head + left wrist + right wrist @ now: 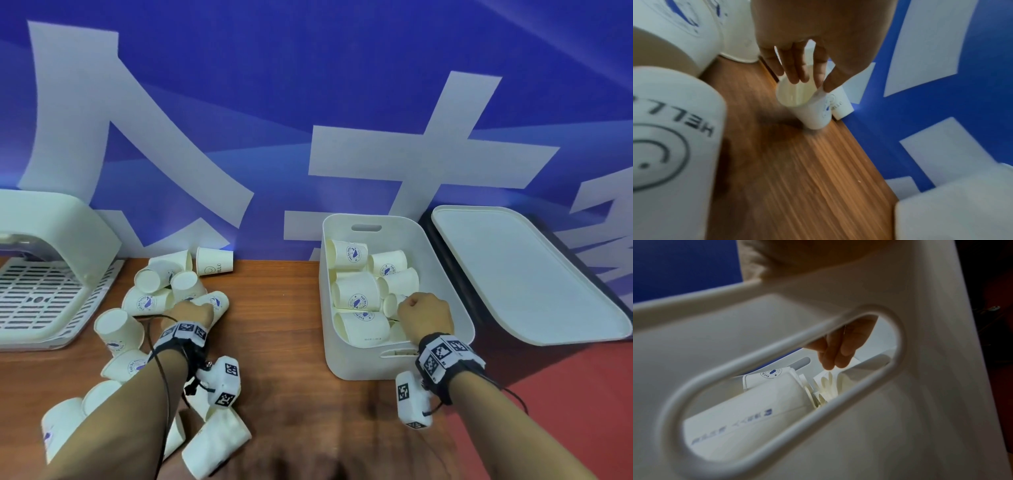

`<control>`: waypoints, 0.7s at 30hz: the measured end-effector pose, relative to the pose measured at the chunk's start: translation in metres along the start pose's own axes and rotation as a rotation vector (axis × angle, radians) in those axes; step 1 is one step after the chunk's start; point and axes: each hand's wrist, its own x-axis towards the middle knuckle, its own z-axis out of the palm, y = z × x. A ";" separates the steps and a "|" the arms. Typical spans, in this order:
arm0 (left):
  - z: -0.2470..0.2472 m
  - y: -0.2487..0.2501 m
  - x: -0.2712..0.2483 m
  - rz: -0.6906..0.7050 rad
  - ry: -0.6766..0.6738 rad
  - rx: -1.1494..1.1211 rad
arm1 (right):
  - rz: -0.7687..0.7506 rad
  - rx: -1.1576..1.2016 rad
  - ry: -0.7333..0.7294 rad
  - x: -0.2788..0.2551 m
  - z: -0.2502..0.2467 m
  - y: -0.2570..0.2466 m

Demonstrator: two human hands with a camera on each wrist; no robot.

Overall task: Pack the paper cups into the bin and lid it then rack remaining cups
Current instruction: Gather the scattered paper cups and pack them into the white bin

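Left hand (812, 40) pinches a paper cup (807, 104) at its rim, centre of the left wrist view: fingers (795, 71) dipped inside the mouth, thumb outside on the wall. The cup sits tilted on the wooden counter (797, 170), base down, touching a second cup lying against the blue backdrop (931, 113).

Right hand (424, 317) is over the white bin (342, 363), centre right of the head view. Through the bin's handle slot in the right wrist view, its fingers (835, 353) are pressed together, pinching the thin edge of a cup among the ones already inside.

Handling judgement: the cups look very light, thin-walled and easy to crush or dent. The rolled rim is likely the stiffest place to hold, so a rim pinch or a light wrap round the wall suits. They probably roll when on their sides and would nest if stacked.

Loose cups (150, 294) lie scattered at left and lower left of the head view, some upright, most tipped, crowded round the left forearm, so a sweep could knock them. The bin holds several cups lying every way, which likely wastes room. The lid (534, 281) leans at right, just beside the bin, off it. The drying rack (41, 294) stands at far left, no cups seen on it.
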 end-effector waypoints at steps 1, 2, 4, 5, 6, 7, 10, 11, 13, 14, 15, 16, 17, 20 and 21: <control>0.001 0.008 -0.004 0.031 0.034 -0.013 | 0.000 0.000 0.001 0.000 0.000 0.000; 0.002 0.018 -0.006 0.054 0.068 -0.056 | 0.000 0.002 0.000 0.000 0.000 0.000; 0.002 0.041 -0.020 0.118 0.154 -0.136 | 0.000 0.003 -0.003 0.000 0.000 -0.002; 0.001 0.054 -0.029 0.185 0.179 -0.159 | 0.000 0.005 -0.004 0.000 -0.001 -0.002; 0.002 0.065 -0.036 0.257 0.184 -0.192 | -0.002 0.006 -0.004 0.000 -0.001 -0.002; 0.002 0.074 -0.042 0.329 0.171 -0.234 | -0.005 0.007 -0.004 0.000 -0.001 -0.002; 0.004 0.105 -0.064 0.492 0.122 -0.372 | -0.010 0.016 -0.006 -0.001 -0.002 -0.001; 0.005 0.116 -0.072 0.543 0.122 -0.403 | -0.011 0.017 -0.006 -0.001 -0.002 -0.001; 0.007 0.138 -0.085 0.623 0.124 -0.422 | -0.014 0.020 -0.009 -0.001 -0.003 -0.002; 0.009 0.147 -0.090 0.652 0.113 -0.427 | -0.017 0.023 -0.008 -0.001 -0.003 -0.002; 0.012 0.157 -0.094 0.677 0.096 -0.433 | -0.018 0.026 -0.005 -0.002 -0.003 -0.002; 0.013 0.166 -0.097 0.696 0.088 -0.439 | -0.020 0.027 -0.002 -0.002 -0.004 -0.001; 0.014 0.174 -0.100 0.713 0.088 -0.443 | -0.022 0.027 0.001 -0.003 -0.004 -0.001; 0.018 0.201 -0.100 0.740 0.084 -0.443 | -0.035 0.029 0.002 -0.006 -0.005 0.001; 0.019 0.211 -0.100 0.741 0.067 -0.440 | -0.041 0.031 0.002 -0.006 -0.005 0.001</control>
